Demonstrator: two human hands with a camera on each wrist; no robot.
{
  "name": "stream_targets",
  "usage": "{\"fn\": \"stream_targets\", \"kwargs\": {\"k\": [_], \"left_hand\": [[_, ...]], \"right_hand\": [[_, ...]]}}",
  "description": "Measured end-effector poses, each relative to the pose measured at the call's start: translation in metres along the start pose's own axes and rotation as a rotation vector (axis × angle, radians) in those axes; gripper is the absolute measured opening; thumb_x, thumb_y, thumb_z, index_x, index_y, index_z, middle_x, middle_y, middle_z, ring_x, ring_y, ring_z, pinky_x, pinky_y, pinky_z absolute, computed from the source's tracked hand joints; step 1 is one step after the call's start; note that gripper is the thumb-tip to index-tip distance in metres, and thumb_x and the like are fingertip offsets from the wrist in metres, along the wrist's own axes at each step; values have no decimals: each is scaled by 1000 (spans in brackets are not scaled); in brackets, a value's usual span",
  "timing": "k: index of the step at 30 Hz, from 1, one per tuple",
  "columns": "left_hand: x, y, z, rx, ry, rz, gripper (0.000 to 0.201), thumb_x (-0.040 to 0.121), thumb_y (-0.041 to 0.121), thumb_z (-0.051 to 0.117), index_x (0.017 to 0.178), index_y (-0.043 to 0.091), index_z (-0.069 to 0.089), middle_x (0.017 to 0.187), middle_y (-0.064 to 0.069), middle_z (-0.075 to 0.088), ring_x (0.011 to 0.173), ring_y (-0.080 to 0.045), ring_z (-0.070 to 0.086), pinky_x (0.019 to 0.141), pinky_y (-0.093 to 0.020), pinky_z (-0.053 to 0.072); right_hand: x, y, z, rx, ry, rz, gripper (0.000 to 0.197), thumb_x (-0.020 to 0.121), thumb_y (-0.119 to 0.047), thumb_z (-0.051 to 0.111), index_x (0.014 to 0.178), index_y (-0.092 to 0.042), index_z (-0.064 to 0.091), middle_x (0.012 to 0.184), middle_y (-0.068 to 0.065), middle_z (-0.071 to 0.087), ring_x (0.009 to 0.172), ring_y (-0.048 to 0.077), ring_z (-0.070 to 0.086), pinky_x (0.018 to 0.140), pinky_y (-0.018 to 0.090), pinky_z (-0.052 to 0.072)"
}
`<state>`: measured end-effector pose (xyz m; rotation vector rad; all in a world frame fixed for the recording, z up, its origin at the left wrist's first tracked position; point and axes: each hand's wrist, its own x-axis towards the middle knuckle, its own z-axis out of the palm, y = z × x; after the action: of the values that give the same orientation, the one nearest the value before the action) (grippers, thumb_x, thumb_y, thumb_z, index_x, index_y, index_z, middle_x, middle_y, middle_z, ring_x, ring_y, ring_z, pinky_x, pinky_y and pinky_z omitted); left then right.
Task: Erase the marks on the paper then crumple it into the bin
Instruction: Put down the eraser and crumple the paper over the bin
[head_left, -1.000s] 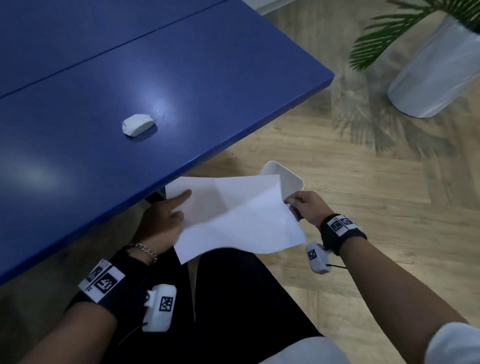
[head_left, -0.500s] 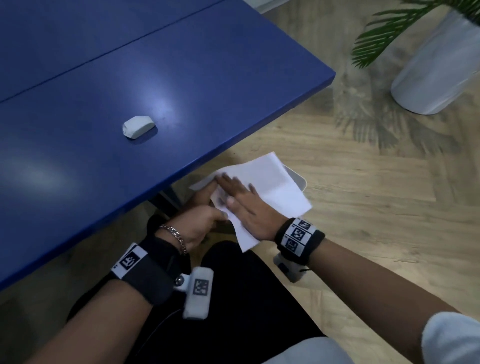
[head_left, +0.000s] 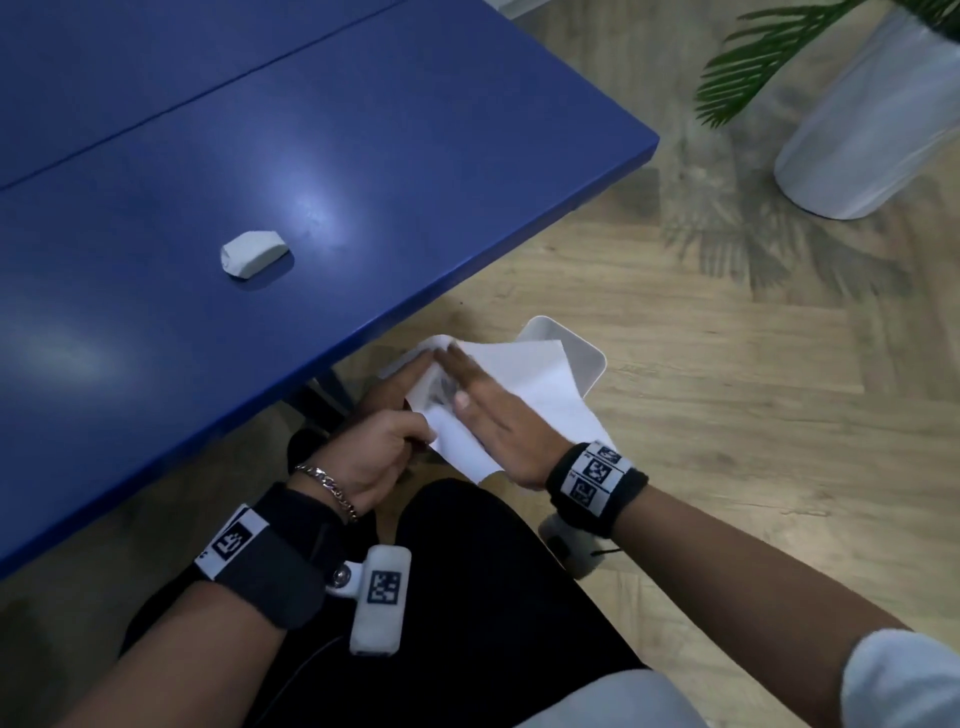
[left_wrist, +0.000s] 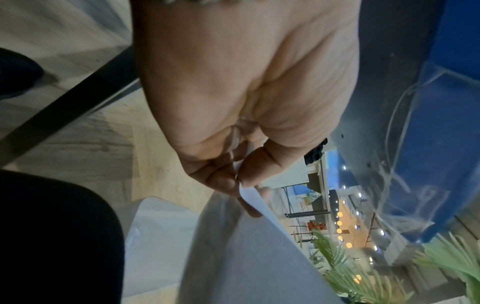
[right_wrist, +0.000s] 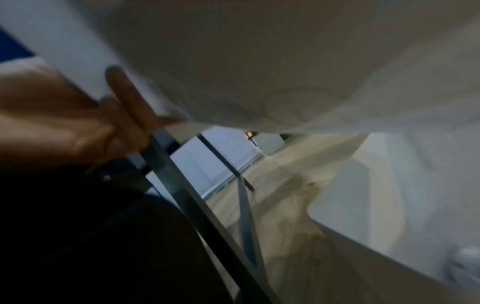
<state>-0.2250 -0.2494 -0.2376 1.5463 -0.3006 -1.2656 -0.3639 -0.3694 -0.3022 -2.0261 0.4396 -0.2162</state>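
Pinching the paper (head_left: 524, 384) edge, the left hand (head_left: 374, 452) holds it above the bin (head_left: 587, 364) while the right hand (head_left: 498, 415) presses flat-fingered on top.

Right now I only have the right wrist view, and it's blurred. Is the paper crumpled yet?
Observer: No. In the head view the paper is folded over but not balled up, and it is held over the white bin.
Operator: What is the right hand doing to it?
Observer: The right hand lies on top of the sheet with its fingers straight.
Operator: And the left?
Observer: The left wrist view shows the left hand pinching an edge of the paper between thumb and fingers.
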Motion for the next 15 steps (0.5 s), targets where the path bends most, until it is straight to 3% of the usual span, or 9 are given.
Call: {"fn": "stream_targets", "kwargs": {"k": [1,3,4,5,8,10,12,15], "left_hand": [[-2,3,-2,-19,3,-1,90,60,-5,57,144,29,65,145,-4,63,128,-24,64,98,-37,52],[-8,7,-11,-72,1,12,89,60,-5,56,142,29,67,142,-2,62,125,-27,61,100,-41,50],[-12,8,-19,-104,-15,24,90,61,-6,55,145,27,66,148,-1,61,131,-26,61,103,-39,51],[-16,11,-25,-135,-43,34,91,62,-8,53,147,24,63,152,1,60,136,-24,59,102,-34,53],[-26,12,-47,-154,-100,64,91,72,-19,47,152,22,57,150,0,62,125,-17,62,81,-19,57],[-30,8,-56,-163,-110,58,94,78,-28,36,154,25,56,151,-2,61,122,-19,63,76,-18,57],[-30,6,-61,-162,-113,35,97,78,-29,31,154,27,56,158,1,56,127,-25,56,72,-19,57],[-24,6,-59,-25,-116,23,100,70,-21,42,151,35,59,156,7,58,120,-27,58,71,-23,55]], "right_hand": [[-4,20,4,-79,-54,59,58,113,-43,27,167,-30,8,175,-7,9,162,11,7,131,38,3],[-13,72,1,-491,-156,298,60,109,-56,18,165,-39,10,175,-5,11,161,22,11,127,60,4],[-19,95,-6,-638,-181,418,63,106,-60,16,164,-36,16,173,0,16,159,30,18,124,65,8],[-23,110,-15,-660,-159,517,64,105,-58,18,162,-31,24,169,6,24,155,33,24,123,64,14],[-32,117,-47,-246,117,668,50,108,-44,41,148,-18,54,152,11,56,137,30,53,112,44,39],[-39,103,-64,277,258,746,49,104,-56,50,130,-20,71,127,7,74,113,31,71,103,47,53],[-47,86,-79,696,180,801,58,97,-65,58,124,-17,76,119,10,78,107,35,75,102,53,56],[-63,76,-92,752,6,794,58,96,-56,66,131,-10,71,127,14,74,117,37,71,107,51,53]]}}
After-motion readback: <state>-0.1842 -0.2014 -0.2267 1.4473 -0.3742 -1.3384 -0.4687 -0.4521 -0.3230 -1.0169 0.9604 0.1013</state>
